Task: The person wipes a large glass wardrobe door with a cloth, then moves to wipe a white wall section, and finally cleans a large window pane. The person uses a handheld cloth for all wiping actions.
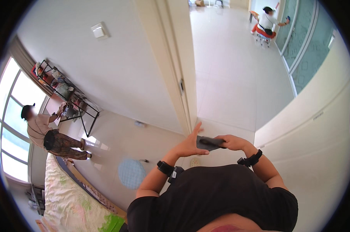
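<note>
A dark grey, flat, flexible item, perhaps a cloth point(210, 143), is held in front of my body at the doorway. My right hand point(232, 142) pinches its right end between thumb and fingers. At its left end, my left hand point(191, 144) has its fingers and thumb spread apart around the edge; whether the palm touches it cannot be told. Black straps with small devices are on both wrists.
A door frame point(175, 72) rises just ahead, with a white door point(305, 139) at the right. Left are a round blue stool point(132, 174), a bed point(73, 197), a metal rack point(88, 121) and a person. Another person sits by glass panels point(300, 43) beyond the doorway.
</note>
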The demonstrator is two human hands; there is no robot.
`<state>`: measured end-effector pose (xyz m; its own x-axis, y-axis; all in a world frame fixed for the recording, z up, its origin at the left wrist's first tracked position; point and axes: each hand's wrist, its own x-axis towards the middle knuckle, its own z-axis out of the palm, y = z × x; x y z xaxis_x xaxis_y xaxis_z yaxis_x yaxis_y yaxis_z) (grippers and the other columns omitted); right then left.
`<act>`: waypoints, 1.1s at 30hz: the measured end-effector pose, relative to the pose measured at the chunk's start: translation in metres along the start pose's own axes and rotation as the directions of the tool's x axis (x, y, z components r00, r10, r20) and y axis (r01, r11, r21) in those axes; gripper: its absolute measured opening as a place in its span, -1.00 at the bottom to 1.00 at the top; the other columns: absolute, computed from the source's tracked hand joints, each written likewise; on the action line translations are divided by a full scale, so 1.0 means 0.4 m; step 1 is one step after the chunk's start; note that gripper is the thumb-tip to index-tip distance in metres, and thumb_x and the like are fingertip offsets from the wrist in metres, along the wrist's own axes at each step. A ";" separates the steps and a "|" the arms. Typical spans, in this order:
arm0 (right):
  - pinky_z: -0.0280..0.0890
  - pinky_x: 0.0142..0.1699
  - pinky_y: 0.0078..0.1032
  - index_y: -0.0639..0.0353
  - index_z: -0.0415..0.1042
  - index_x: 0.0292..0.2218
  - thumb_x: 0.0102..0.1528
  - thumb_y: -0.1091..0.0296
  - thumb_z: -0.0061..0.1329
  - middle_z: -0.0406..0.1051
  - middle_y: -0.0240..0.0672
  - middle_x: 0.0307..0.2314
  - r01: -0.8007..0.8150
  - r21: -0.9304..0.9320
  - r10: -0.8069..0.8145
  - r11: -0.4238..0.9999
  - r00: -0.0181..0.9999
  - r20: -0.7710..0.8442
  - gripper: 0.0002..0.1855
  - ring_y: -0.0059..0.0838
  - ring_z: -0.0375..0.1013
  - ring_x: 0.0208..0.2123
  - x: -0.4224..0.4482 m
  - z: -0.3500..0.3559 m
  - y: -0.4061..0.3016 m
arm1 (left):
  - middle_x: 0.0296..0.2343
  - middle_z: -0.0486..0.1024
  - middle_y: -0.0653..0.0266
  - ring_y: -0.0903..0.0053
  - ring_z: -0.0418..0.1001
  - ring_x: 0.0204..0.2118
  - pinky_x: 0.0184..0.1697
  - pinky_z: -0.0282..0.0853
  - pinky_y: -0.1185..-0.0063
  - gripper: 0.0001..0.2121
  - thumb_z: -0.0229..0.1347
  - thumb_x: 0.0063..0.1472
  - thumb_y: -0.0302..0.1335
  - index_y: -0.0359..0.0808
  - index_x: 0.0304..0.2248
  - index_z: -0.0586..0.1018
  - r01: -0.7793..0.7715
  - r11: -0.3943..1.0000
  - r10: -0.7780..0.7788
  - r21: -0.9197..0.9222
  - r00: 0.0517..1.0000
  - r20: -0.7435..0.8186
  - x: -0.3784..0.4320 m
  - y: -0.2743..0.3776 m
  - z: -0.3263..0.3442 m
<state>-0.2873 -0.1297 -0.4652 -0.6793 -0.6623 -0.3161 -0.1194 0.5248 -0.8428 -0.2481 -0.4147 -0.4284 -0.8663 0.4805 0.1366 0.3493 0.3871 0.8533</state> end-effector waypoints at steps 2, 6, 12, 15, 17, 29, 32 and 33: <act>0.27 0.09 -0.47 0.13 0.39 0.10 0.22 0.43 -0.11 0.48 -0.35 -0.13 0.120 0.052 -0.123 0.991 0.989 0.079 -0.59 -0.47 0.41 -0.06 0.095 -0.061 -0.138 | 0.00 0.45 0.14 0.43 0.40 0.06 0.17 0.28 0.45 -0.28 0.25 0.22 -0.37 -0.31 0.27 0.15 0.163 0.957 -0.115 -0.239 0.973 0.201 0.018 -0.095 -0.051; 0.21 0.21 -0.40 0.21 0.26 0.21 0.34 0.22 -0.20 0.42 -0.29 0.02 0.206 0.521 -0.215 0.828 0.976 -0.044 -0.52 -0.37 0.38 0.06 0.233 -0.118 -0.273 | -0.13 0.53 0.41 0.68 0.44 -0.06 0.04 0.37 0.60 -0.63 0.13 0.31 -0.48 -0.32 0.09 0.45 0.169 0.693 -0.176 -0.700 0.982 0.064 0.032 -0.192 -0.180; 0.07 0.30 -0.28 0.20 0.24 0.21 0.29 -0.36 -0.37 0.36 -0.31 0.07 0.001 0.973 -0.161 0.231 0.986 0.037 -0.19 -0.33 0.31 0.14 0.389 -0.036 -0.233 | -0.21 0.57 0.42 0.73 0.50 -0.19 -0.13 0.45 0.65 -0.75 0.03 0.38 -0.42 -0.28 -0.01 0.53 -0.065 0.542 -0.260 -0.838 0.935 -0.240 0.065 -0.229 -0.254; 0.23 0.19 -0.49 0.21 0.28 0.17 0.19 0.30 0.08 0.40 -0.36 0.02 0.002 0.877 -0.104 0.480 0.993 0.055 -0.44 -0.49 0.37 0.06 0.429 -0.010 -0.208 | -0.30 0.56 0.44 0.81 0.45 -0.33 -0.34 0.40 0.70 -0.79 0.02 0.39 -0.40 -0.32 -0.08 0.52 0.059 0.673 -0.377 -0.737 0.885 -0.273 0.069 -0.230 -0.271; 0.24 0.15 -0.52 0.21 0.24 0.20 0.20 0.37 0.07 0.41 -0.37 -0.01 0.057 0.838 -0.098 0.543 0.995 -0.005 -0.42 -0.53 0.37 0.02 0.451 -0.022 -0.204 | -0.43 0.54 0.43 0.78 0.38 -0.44 -0.42 0.30 0.69 -0.81 0.01 0.39 -0.42 -0.35 -0.12 0.51 0.085 0.823 -0.362 -0.562 0.840 -0.403 0.072 -0.230 -0.291; 0.32 -0.03 -0.24 0.07 0.47 0.01 0.05 0.20 0.15 0.45 -0.07 -0.28 0.391 -0.262 -0.450 0.882 0.864 -0.227 -0.52 -0.02 0.43 -0.16 0.438 -0.265 -0.175 | -0.26 0.56 0.08 0.27 0.53 -0.25 -0.13 0.44 0.40 -0.63 0.26 0.13 -0.42 -0.33 -0.07 0.55 0.297 0.943 -0.214 0.153 0.889 -0.405 0.219 -0.092 -0.270; 0.34 -0.02 -0.21 0.06 0.53 -0.19 -0.05 0.37 0.15 0.43 -0.15 -0.23 0.283 -0.502 -0.380 0.818 0.920 -0.100 -0.68 -0.07 0.42 -0.15 0.448 -0.351 -0.163 | -0.22 0.49 0.08 0.16 0.49 -0.23 -0.14 0.43 0.38 -0.77 0.28 0.07 -0.43 -0.33 -0.28 0.63 0.429 0.854 -0.362 0.296 0.897 -0.254 0.306 -0.053 -0.272; 0.34 -0.02 -0.22 0.07 0.53 -0.20 -0.06 0.39 0.15 0.43 -0.15 -0.22 0.390 -0.515 -0.550 0.763 0.811 -0.201 -0.69 -0.07 0.42 -0.14 0.453 -0.386 -0.171 | -0.20 0.48 0.08 0.17 0.49 -0.22 -0.14 0.43 0.39 -0.78 0.28 0.08 -0.43 -0.34 -0.28 0.62 0.316 0.873 -0.194 0.372 0.924 -0.330 0.340 -0.033 -0.277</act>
<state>-0.5139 -0.2028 -0.3976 -0.6307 -0.7179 0.2947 -0.7290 0.4179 -0.5422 -0.4102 -0.4416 -0.3653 -0.9859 0.1093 0.1266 0.1639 0.7821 0.6012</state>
